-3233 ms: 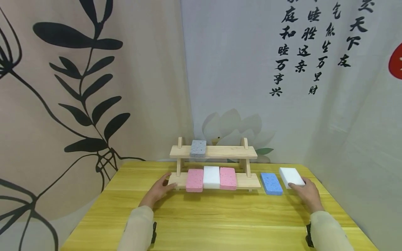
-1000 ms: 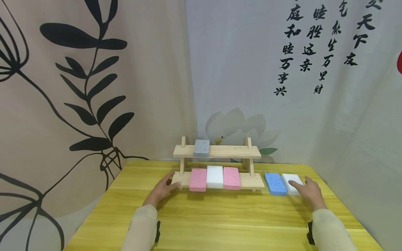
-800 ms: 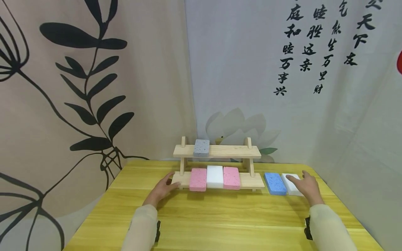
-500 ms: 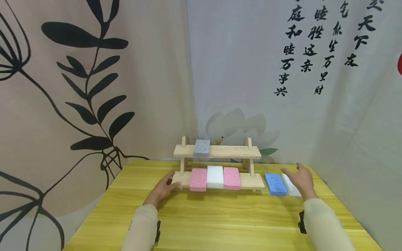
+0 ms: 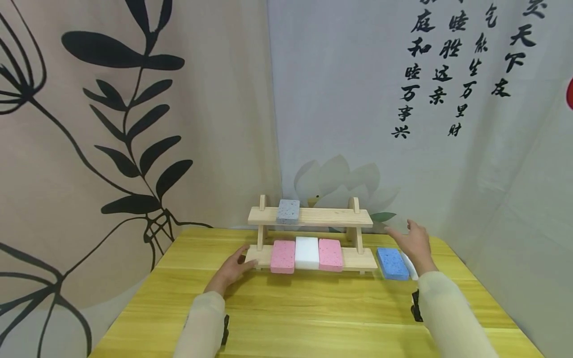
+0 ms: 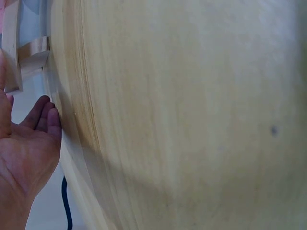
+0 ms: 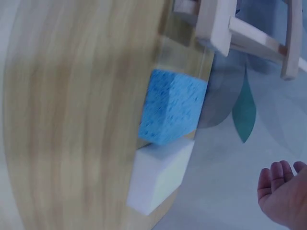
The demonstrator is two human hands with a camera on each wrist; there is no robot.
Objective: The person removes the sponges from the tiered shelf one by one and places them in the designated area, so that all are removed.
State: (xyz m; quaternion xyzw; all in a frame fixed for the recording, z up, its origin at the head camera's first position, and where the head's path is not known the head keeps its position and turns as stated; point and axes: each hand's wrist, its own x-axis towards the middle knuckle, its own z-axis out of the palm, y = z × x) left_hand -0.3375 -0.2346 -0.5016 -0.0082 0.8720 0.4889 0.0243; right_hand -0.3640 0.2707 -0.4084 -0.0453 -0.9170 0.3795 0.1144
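A two-tier wooden rack [image 5: 324, 217] stands near the back of the table. My left hand [image 5: 230, 268] holds the left end of its lower shelf, thumb at the front edge and index finger behind; the other fingers hang loose in the left wrist view. My right hand [image 5: 414, 243] is raised in the air right of the rack, fingers spread, holding nothing. Below it lie a blue sponge [image 5: 392, 263] and a white block [image 7: 158, 177], side by side; the hand hides most of the white one in the head view. A grey sponge [image 5: 288, 211] sits on the upper shelf.
On the lower shelf a pink sponge [image 5: 282, 257], a white block [image 5: 307, 252] and another pink sponge [image 5: 330, 255] stand in a row. The yellow wooden table [image 5: 313, 318] meets printed cloth [image 5: 331, 99] behind it and at the right.
The white block was set down against the blue sponge and let go. My right hand then rose and moved left toward the rack. My left hand stayed at the shelf end.
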